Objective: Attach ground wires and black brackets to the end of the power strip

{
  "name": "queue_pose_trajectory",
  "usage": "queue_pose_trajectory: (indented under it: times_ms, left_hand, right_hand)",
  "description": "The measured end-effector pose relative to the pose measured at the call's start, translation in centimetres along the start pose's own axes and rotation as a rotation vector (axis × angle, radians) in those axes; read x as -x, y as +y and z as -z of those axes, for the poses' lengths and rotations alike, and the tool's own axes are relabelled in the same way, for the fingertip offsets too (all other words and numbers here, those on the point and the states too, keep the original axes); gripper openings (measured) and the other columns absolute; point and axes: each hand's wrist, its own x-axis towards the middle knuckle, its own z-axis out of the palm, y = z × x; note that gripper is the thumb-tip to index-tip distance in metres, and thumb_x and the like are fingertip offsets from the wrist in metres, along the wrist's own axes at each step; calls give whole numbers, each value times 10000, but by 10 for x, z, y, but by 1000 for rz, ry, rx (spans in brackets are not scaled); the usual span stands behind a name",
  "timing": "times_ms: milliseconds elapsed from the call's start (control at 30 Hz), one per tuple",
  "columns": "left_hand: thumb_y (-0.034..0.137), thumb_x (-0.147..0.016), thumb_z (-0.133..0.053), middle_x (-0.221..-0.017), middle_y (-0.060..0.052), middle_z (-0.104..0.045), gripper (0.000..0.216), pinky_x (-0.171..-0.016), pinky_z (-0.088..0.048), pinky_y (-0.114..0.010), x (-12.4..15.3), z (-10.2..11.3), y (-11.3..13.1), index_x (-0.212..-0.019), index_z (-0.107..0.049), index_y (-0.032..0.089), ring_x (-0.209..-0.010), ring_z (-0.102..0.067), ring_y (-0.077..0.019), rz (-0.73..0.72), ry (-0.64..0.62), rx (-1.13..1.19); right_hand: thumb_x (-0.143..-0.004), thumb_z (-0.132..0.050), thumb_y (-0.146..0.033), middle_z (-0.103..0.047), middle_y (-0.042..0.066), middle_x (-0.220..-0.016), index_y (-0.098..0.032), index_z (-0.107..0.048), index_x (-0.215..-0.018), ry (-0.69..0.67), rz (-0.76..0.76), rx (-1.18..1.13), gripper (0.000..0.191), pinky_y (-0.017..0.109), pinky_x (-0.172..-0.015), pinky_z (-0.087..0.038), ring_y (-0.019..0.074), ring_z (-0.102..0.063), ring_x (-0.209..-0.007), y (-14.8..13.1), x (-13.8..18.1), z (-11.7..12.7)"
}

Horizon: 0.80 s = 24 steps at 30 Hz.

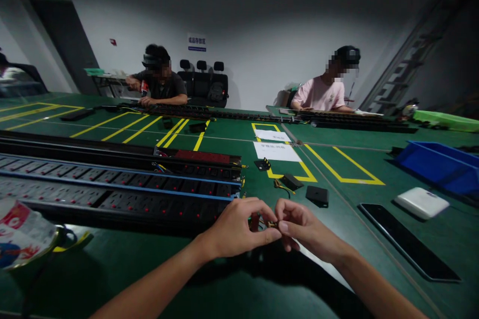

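My left hand [239, 227] and my right hand [299, 227] meet low in the middle of the view, fingertips pinched together on a small yellowish part [272, 224] with wires at the end of a long black power strip [149, 194]. Both hands are closed in a pinch. The part is mostly hidden by my fingers. Several long black strips with red-marked sockets lie side by side to the left of my hands on the green table [149, 259].
Small black caps [317, 195] and a wired piece [291, 182] lie just beyond my hands. A white box [421, 202], a long dark plate [407, 246] and a blue bin [437, 164] are at right. Two people sit working at the far side. A printed bag [22, 232] is at left.
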Motion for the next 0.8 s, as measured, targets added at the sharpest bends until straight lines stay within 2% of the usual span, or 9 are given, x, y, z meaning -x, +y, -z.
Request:
queue_pose_trajectory:
  times_ms: [167,400,667,800]
  left_hand:
    - [302,-892,-723,-828,-3,-649,133,-675,-452,-255,-2,1,4,-899,-711,170,-695,-578,-114,50,-5,-38]
    - [216,-879,-642,-806,11,-631,48,-644,-425,-244,-6,6,14,-860,-654,174,-681,-548,-109,57,-107,-101]
    - [149,-814,-593,-848,7,-619,64,-712,-417,-278,-23,11,21,-853,-623,190,-766,-572,-141,12,-214,-323]
    - [195,-839,-591,-908,1,-617,49,-712,-407,-289,-23,16,27,-874,-623,205,-790,-580,-150,61,-249,-430]
  right_hand:
    - [-836,-860,-468,-638,-37,-737,-198,-556,-876,6,63,-43,408,156,-450,-404,71,-610,-509,3,-4,-2]
    - [-802,-878,-431,-692,-35,-740,-205,-515,-859,-81,64,-117,432,135,-388,-355,56,-588,-438,4,-11,-10]
    - [-769,-831,-324,-653,-67,-643,-217,-484,-811,1,95,-126,365,142,-373,-342,58,-536,-411,-1,-14,-9]
    - [-766,-825,-342,-643,-69,-630,-225,-479,-813,16,86,-100,369,154,-348,-302,54,-481,-382,-4,-15,-10]
